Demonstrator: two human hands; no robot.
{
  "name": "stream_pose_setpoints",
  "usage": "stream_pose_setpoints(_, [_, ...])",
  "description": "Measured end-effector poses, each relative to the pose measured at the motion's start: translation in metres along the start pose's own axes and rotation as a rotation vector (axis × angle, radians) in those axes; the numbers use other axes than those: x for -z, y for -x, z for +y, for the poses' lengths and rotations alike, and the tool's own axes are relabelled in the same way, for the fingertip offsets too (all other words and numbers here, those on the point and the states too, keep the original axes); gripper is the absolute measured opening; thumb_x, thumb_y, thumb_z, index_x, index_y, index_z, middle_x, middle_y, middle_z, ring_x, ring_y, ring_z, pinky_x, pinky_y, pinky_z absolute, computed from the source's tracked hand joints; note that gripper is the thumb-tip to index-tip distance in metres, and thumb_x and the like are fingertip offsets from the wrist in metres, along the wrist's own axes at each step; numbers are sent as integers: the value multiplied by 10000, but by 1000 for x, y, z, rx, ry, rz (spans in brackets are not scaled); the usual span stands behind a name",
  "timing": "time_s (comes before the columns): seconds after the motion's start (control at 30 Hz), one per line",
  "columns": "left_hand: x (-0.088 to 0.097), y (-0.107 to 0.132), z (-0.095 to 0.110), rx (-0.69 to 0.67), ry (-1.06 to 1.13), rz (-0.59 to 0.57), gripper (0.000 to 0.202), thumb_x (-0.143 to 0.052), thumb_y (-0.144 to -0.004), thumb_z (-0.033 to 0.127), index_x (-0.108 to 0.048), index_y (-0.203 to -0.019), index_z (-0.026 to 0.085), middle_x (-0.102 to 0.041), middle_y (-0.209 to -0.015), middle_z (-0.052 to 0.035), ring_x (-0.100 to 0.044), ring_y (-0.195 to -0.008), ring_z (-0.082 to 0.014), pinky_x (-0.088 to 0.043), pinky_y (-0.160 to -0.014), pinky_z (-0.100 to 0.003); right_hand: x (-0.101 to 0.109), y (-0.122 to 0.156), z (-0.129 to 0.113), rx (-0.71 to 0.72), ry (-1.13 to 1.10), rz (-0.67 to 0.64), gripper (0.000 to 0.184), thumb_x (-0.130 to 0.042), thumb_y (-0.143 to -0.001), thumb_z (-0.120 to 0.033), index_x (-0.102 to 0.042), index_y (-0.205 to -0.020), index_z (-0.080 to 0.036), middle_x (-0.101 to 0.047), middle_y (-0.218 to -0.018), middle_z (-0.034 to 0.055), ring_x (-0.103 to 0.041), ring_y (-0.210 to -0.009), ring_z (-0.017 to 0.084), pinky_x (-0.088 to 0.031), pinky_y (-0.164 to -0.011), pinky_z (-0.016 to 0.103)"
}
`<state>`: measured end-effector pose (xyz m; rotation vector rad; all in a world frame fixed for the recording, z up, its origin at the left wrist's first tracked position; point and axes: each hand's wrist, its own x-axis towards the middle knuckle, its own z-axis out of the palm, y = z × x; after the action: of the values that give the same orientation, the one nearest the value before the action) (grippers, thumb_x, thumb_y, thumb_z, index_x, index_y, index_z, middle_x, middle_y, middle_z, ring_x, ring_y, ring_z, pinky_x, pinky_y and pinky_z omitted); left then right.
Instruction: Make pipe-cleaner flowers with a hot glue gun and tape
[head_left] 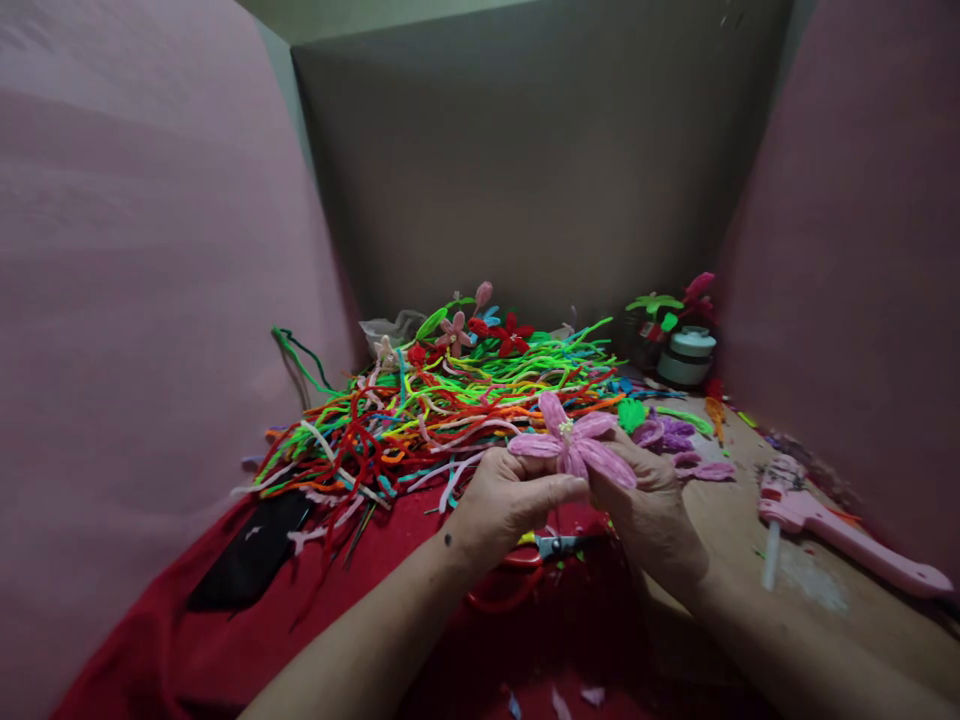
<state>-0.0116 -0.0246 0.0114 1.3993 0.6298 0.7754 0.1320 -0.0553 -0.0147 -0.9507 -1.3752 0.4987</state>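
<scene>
A pink pipe-cleaner flower (571, 440) with long looped petals and a pale yellow centre is held up between my two hands. My left hand (501, 500) is closed on it from the left, thumb stretched under the petals. From the right, my right hand (654, 500) grips the flower too, its fingertips partly hidden behind a petal. Below the hands lie red-handled scissors (517, 570) on the red cloth (360, 610). A large heap of loose coloured pipe cleaners (450, 410) spreads just behind the hands.
A pink glue gun (847, 535) rests on the brown board (720, 610) at right. At left lies a black phone (251, 555). Finished flowers (514, 335) top the heap. A lidded jar (686, 357) stands at back right. Purple pieces (667, 432) lie beside my right hand.
</scene>
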Motion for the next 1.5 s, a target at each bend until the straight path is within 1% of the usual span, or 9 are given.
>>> stream_pose_setpoints(0.23, [-3,2,3,-90,-36,23,98,-674,-668,225,-690,-658,128,-464,-455,42,-356,-445,-56,-304,-447,-194,-1,2,2,-6,-55,-13,266,-587,-798,-296,-566,-548,-209,-614,-803,14,-522,-834,191,-395,-737,331])
stream_pose_setpoints(0.5, [28,-6,13,28,-219,-259,98,-686,-612,141,-655,-700,112,-538,-586,21,-461,-528,-76,-379,-512,-194,3,2,1,21,-18,-31,148,-608,-789,-287,-693,-680,-234,-621,-786,28,-525,-822,201,-400,-730,337])
stream_pose_setpoints(0.6, [41,-11,7,-327,-399,256,209,-599,-749,202,-624,-950,148,-505,-604,42,-453,-536,-73,-403,-529,-194,3,4,1,4,-45,-60,123,-607,-793,-278,-703,-728,-239,-618,-818,31,-526,-846,199,-406,-721,323])
stream_pose_setpoints(0.67, [44,-13,1,-597,-568,383,391,-587,-777,195,-537,-1165,192,-539,-728,20,-486,-605,-81,-441,-581,-203,2,6,1,-10,-61,-81,116,-607,-794,-271,-701,-735,-238,-615,-821,26,-522,-828,188,-408,-718,316])
stream_pose_setpoints(0.77, [43,-14,-5,-878,-863,332,466,-557,-812,172,-472,-1265,234,-568,-994,-54,-558,-779,-105,-482,-698,-229,0,7,-1,4,-68,-120,147,-602,-797,-265,-692,-685,-234,-596,-729,8,-509,-743,163,-412,-710,308])
stream_pose_setpoints(0.9, [38,-11,-9,-1002,-982,231,364,-490,-850,135,-535,-1208,183,-608,-1048,-95,-588,-941,-148,-479,-817,-264,-1,9,-6,19,-59,-170,164,-594,-800,-265,-693,-673,-235,-616,-740,10,-520,-746,165,-419,-705,310])
stream_pose_setpoints(1.1, [33,-9,-12,-932,-835,228,290,-488,-842,118,-588,-1112,157,-659,-961,-86,-612,-894,-151,-484,-803,-273,-2,12,-4,-77,-147,-165,172,-635,-756,-297,-676,-610,-215,-620,-724,25,-525,-740,179,-436,-684,323])
stream_pose_setpoints(1.33, [19,-8,-8,-370,-370,225,283,-532,-825,252,-523,-1088,146,-619,-942,-67,-601,-844,-152,-490,-748,-270,-7,-3,-1,-457,-614,25,77,-690,-680,-262,-682,-744,-221,-626,-683,-14,-531,-620,141,-433,-601,279])
stream_pose_setpoints(1.5, [-2,-1,-14,-387,-601,128,338,-610,-774,268,-495,-1074,164,-610,-998,-73,-582,-896,-176,-459,-828,-317,-9,-7,4,-564,-764,118,131,-710,-629,-184,-665,-751,-202,-636,-702,-10,-539,-629,138,-444,-604,266])
